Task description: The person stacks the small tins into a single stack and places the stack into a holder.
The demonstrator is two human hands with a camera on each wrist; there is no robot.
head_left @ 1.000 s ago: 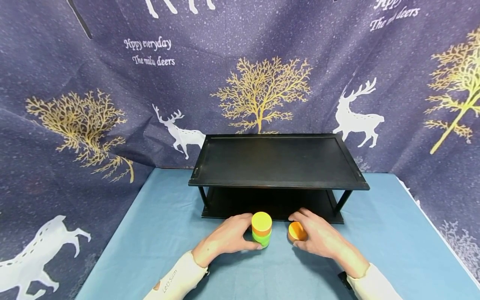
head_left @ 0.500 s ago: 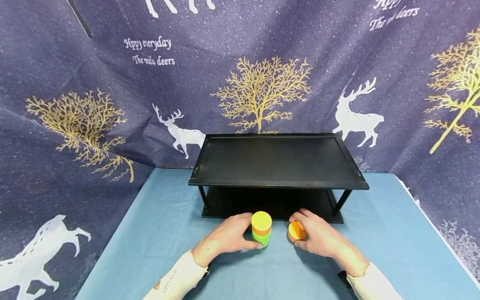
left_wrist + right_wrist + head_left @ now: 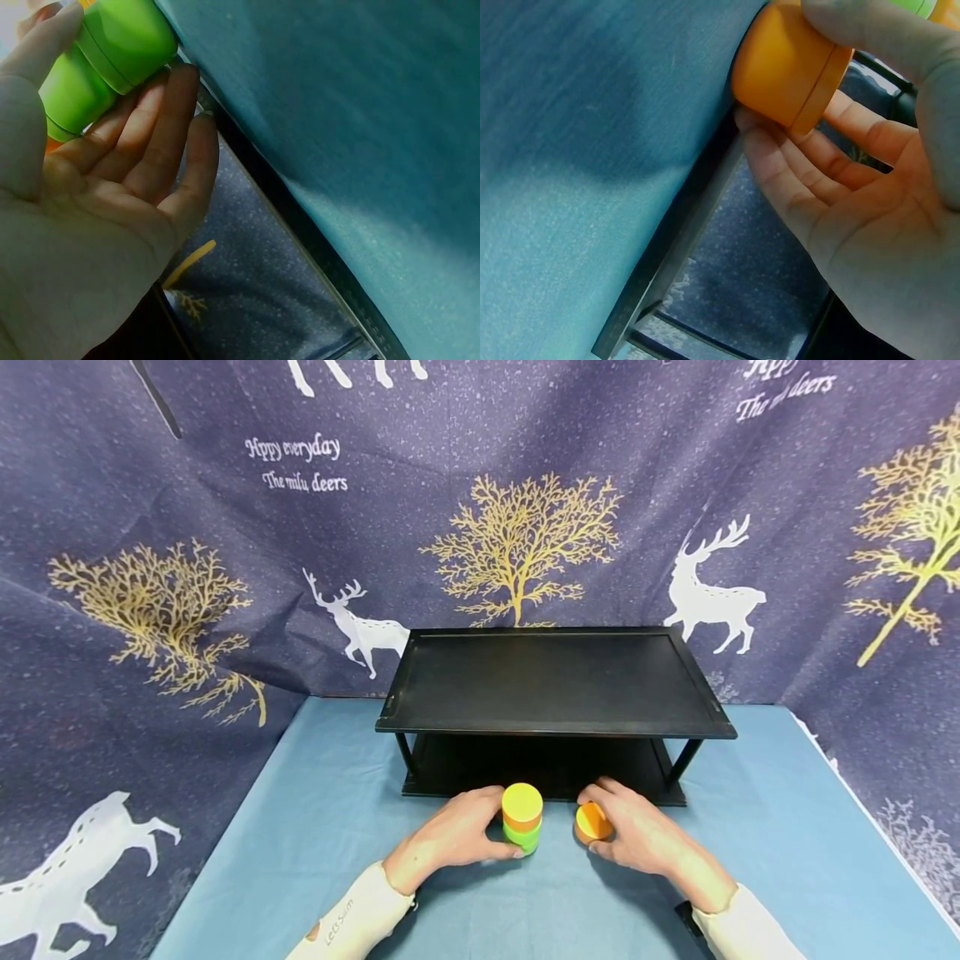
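The left hand (image 3: pixel 459 831) grasps the green-and-orange stack (image 3: pixel 522 819) low, likely to steady it, and the right hand (image 3: pixel 639 832) pinches an orange tub (image 3: pixel 591 823) to its right, both on the surface (image 3: pixel 491 914), nearer than the shelf (image 3: pixel 558 687).

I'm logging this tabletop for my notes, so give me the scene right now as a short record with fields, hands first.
Left hand: left hand grips the green stack
Stack top: orange piece with a yellow upper face
Right hand: right hand pinches a separate orange container
Spacing: the stack and the orange container stand apart
Behind them: black two-tier stand
Surface: blue cloth
Backdrop: dark blue fabric with white deer and gold trees
Contents: cannot tell
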